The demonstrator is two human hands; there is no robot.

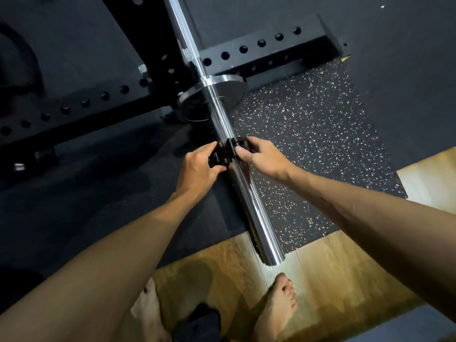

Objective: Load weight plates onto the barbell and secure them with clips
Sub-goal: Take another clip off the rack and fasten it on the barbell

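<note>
Both hands, left hand (197, 166) and right hand (262, 156), gripped the light, rigid clip (228, 150) on the slick sleeve (246, 193), best held by its levers.

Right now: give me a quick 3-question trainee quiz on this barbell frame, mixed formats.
1. True or false: the black clip sits flush against the steel plate.
2. Multiple choice: which hands grip the clip? A) left hand only B) right hand only C) both
3. Fill in: the near end of the barbell sleeve hangs over the ____ floor.

Key:
1. False; bare sleeve shows between clip and plate.
2. C
3. wooden
</note>
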